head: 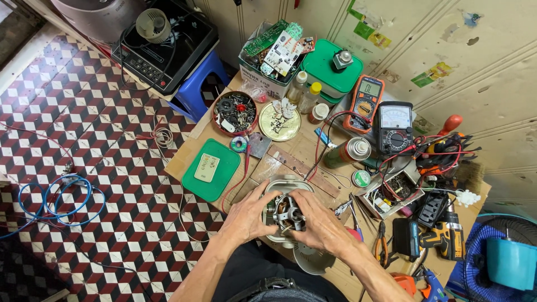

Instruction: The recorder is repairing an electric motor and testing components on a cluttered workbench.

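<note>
My left hand (pixel 246 215) and right hand (pixel 319 221) both close on the small electric motor (pixel 284 211), fingers curled around its two sides with the metal core and copper windings showing between my thumbs. The motor sits in a pale plastic housing (pixel 285 184) that peeks out beyond my fingertips. Just below my right palm lies a white ribbed fan cover (pixel 310 258). To the left of my left fingers rests a green lid (pixel 198 184) with a small remote on it. Past my fingertips, further up the bench, I see a round tin of screws (pixel 235 113) and a brass-coloured lid (pixel 279 122). Right of my right hand lie pliers (pixel 382 243) and a cordless drill (pixel 442 235).
</note>
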